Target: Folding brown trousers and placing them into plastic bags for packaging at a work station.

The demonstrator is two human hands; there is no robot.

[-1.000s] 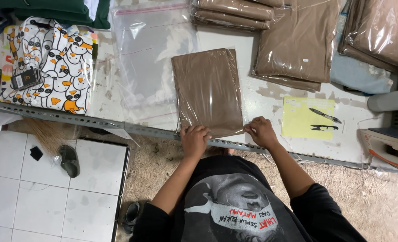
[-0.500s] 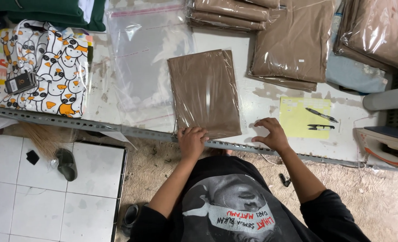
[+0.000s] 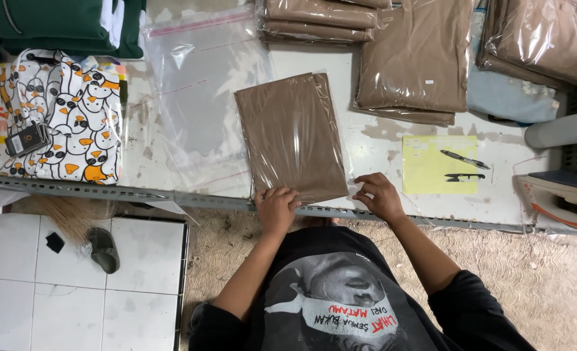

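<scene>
A folded brown garment in a clear plastic bag [image 3: 293,133] lies flat on the white table [image 3: 379,140], its near end at the table's front edge. My left hand [image 3: 277,208] presses down on the near left end of the bag, fingers curled over its edge. To its right, my right hand [image 3: 379,195] sits at the bag's near right corner, fingertips pinching the clear plastic that sticks out there.
An empty clear bag [image 3: 197,97] lies left of the garment. Stacks of bagged brown garments [image 3: 418,58] fill the back. A penguin-print pouch [image 3: 61,117], a yellow sheet [image 3: 439,164] with a pen and thread snips, and an iron [image 3: 561,195] sit alongside.
My right hand slid right along the table edge, then came back to the bag's corner. My left hand stayed on the near end. The bag shifted slightly.
</scene>
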